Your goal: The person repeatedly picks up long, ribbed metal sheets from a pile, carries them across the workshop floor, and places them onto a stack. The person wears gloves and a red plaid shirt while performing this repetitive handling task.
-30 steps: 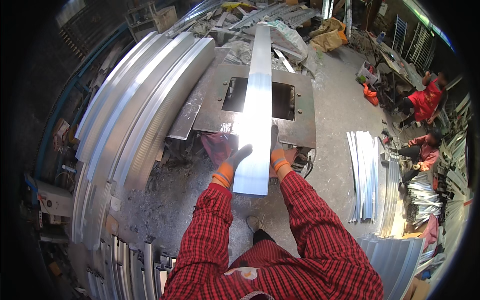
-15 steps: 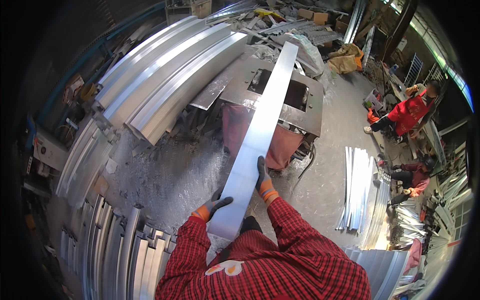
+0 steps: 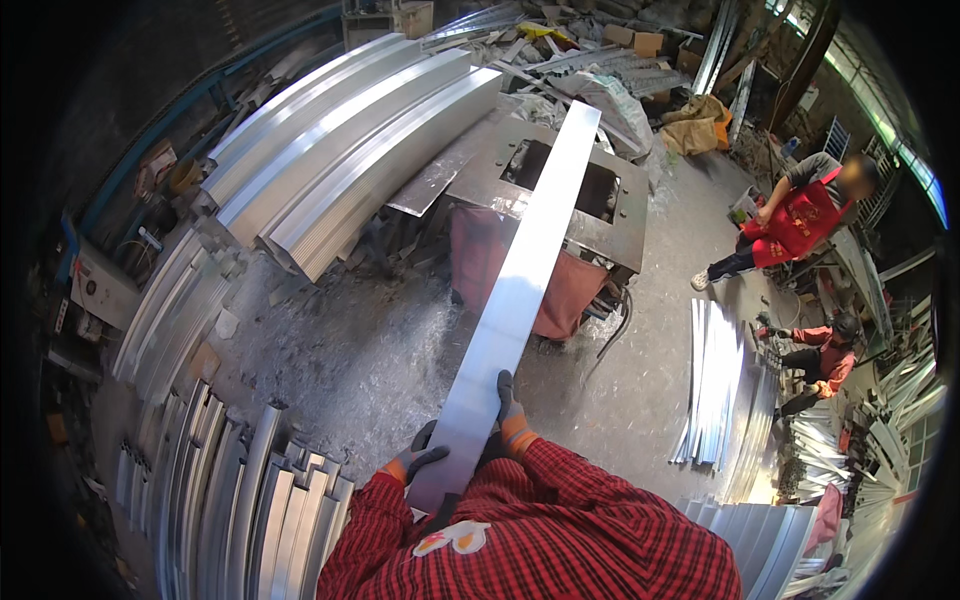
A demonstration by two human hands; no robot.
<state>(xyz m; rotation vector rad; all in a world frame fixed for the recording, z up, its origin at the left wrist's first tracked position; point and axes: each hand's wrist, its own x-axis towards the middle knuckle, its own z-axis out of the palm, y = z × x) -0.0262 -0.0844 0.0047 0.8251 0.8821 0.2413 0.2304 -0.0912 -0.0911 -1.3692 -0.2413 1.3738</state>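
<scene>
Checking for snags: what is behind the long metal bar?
A metal stand with a dark opening, and reddish cloth, show either side of the bar; the parts it covers cannot be seen.

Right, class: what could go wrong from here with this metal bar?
The left hand and right hand hold the metal bar near one end, so its far end might dip or knock the metal-topped stand. A wide rightward swing might strike the co-worker in the red apron, if within reach.

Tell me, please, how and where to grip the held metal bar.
The metal bar is probably best held by opposite long edges near its closer end, from both sides, as the left hand and right hand do: it's long, flat and points away.
</scene>
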